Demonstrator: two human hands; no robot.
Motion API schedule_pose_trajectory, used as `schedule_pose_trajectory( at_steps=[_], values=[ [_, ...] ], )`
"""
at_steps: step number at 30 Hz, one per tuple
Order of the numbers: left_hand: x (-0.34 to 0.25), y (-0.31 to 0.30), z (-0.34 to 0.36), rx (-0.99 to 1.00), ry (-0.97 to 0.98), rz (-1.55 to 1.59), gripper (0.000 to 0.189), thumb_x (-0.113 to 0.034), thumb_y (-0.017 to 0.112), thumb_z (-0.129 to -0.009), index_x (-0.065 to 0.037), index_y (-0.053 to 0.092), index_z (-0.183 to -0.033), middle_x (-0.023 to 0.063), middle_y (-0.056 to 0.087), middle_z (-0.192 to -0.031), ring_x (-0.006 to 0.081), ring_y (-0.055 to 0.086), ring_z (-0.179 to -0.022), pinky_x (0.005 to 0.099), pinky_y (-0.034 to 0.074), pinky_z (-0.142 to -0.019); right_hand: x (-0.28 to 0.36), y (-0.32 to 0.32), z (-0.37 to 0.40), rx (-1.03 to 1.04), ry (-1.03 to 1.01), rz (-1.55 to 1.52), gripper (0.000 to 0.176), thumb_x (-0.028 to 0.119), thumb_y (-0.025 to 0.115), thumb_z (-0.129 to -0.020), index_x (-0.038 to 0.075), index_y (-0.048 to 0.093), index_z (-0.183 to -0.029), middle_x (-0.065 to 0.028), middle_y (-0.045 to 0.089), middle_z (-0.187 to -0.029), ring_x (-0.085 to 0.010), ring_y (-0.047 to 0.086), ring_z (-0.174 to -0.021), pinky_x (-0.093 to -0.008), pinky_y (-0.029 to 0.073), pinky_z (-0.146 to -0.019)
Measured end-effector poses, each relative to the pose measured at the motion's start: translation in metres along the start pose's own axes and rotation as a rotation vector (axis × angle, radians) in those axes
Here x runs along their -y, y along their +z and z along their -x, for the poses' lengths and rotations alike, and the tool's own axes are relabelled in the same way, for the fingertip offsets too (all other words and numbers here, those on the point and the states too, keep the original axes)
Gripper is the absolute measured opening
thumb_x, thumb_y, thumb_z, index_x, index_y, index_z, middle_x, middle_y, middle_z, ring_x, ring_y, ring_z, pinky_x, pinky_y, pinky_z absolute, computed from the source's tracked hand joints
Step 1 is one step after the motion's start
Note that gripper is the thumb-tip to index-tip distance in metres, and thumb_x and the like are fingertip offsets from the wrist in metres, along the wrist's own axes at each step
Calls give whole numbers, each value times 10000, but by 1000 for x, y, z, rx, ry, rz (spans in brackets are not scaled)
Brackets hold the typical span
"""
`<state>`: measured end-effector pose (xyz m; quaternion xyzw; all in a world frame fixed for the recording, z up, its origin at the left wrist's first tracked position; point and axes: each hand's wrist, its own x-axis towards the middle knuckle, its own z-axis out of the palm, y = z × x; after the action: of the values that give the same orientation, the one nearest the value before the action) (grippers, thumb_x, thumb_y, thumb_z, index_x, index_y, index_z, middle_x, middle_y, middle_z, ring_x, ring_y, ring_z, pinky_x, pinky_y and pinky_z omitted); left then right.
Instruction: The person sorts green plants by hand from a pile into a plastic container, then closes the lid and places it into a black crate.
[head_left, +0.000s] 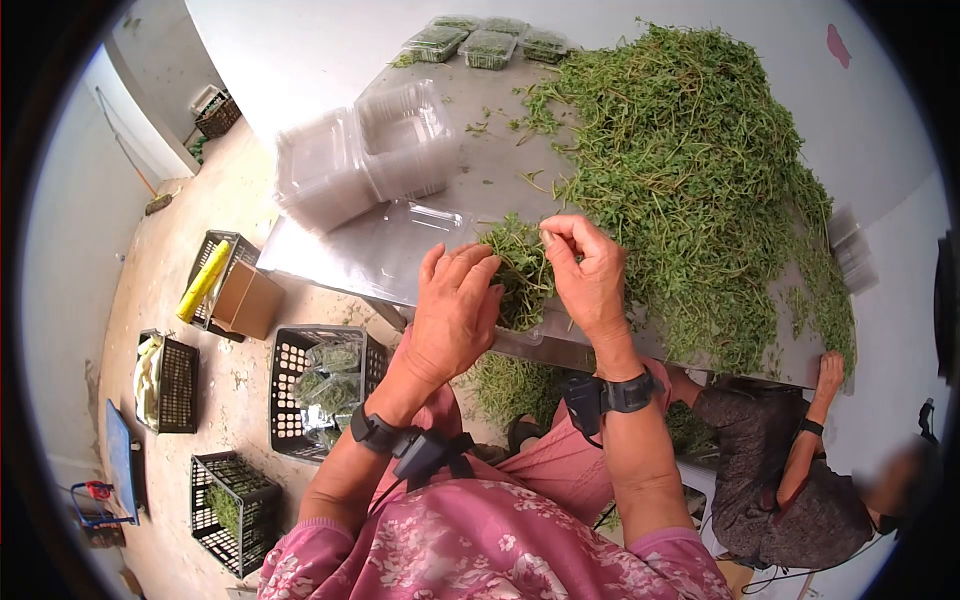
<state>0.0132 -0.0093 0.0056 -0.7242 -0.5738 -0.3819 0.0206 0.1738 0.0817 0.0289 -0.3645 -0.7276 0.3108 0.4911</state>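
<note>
the left hand (455, 315) cups a small bunch of green herb sprigs (520, 268) at the near edge of the grey metal tabletop (400, 255) — fingers curled over it. the right hand (590, 278), at 3 o'clock of the bunch, pinches its top sprigs between thumb and forefinger. a large heap of loose green herbs (690, 160) spreads at 1 o'clock; clear plastic clamshell boxes (360, 150) stand at 11 o'clock.
</note>
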Motion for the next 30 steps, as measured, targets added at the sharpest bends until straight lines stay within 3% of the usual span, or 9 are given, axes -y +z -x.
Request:
schedule_pose_trajectory(
  at_steps=[5,11,17,23,26,30],
  values=[
    [-12,-5,-4,119,65,-70,441,-189,676,-850,-20,563,-1241,163,553,-1304,320,489,-1270,531,255,-1117,-5,-4,-2,-61,5,-7,75,24,658,-886,6,656,-958,-67,667,-789,-107,596,-645,-257,485,-604],
    [-12,-1,-4,310,26,-159,611,-457,577,-916,6,531,-1312,176,508,-1388,322,432,-1341,544,225,-1135,-6,-5,-2,-43,25,-29,78,28,658,-886,2,654,-958,-72,671,-791,-118,603,-648,-269,491,-608],
    [-10,0,-3,315,54,-187,716,-576,533,-899,9,535,-1312,172,513,-1383,325,429,-1341,546,222,-1136,-4,-12,-3,-14,42,95,49,23,656,-870,-3,640,-910,-96,651,-766,-185,620,-640,-305,487,-596],
    [-8,1,-2,320,46,-188,721,-583,550,-888,2,539,-1310,169,516,-1376,323,427,-1342,551,220,-1135,-19,-14,-2,27,10,240,90,55,680,-836,-2,644,-896,-141,649,-819,-304,637,-694,-383,502,-628],
    [-8,2,-1,299,49,-177,707,-566,559,-888,1,533,-1310,169,513,-1374,325,429,-1338,552,225,-1133,-23,-14,0,82,63,233,110,81,689,-842,-1,651,-905,-158,643,-839,-298,643,-699,-380,507,-625],
    [-7,0,3,219,65,-122,620,-441,634,-879,1,525,-1300,174,522,-1349,334,449,-1312,550,246,-1123,-21,-14,-1,96,90,223,117,91,687,-853,-7,653,-908,-166,642,-847,-295,647,-700,-373,511,-626]
  ],
)
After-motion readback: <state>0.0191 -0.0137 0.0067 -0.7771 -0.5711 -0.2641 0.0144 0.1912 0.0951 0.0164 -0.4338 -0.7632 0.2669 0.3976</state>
